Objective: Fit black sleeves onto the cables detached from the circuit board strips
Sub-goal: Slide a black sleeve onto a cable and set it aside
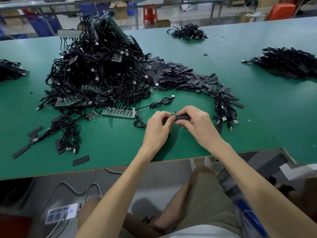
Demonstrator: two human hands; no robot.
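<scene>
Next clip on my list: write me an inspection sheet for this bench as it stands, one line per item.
Surface: green table, its front edge toward the person.
Job's things: black sleeve held against a small green board; sleeve pile behind the hands; board strip to their left.
Clutter: loose flat sleeves near the front-left edge.
Grippers: left hand pinches the small green board; right hand grips the black sleeve.
Cables: tangled cable heap with strips at left; cable bundle right of the hands; far pile; right pile.
Surroundings: red stool and cardboard box behind the table; power strip on the floor.
</scene>
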